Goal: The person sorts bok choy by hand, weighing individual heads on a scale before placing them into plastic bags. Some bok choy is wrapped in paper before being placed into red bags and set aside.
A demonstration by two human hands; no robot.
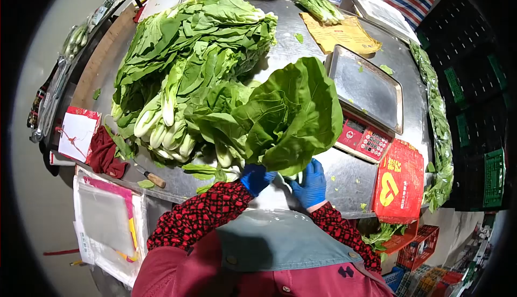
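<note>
A large-leaved head of bok choy [293, 119] stands tilted up in front of me, its pale stem end low between my hands. My right hand [309, 183], in a blue glove, is closed around the stem on the right side. At the left of the stem, my blue-gloved left hand [256, 178] is closed on the base, its fingers partly hidden under the leaves. Just beyond and to the left lies a big pile of bok choy [188, 60], white stems toward me.
A scale with a metal pan [366, 87] and red keypad stands right, beside a red printed bag [398, 181]. A knife [155, 178] lies at the left front edge near a dark red cloth [106, 154]. Bagged greens [318, 7] rest on a yellow sheet [344, 37].
</note>
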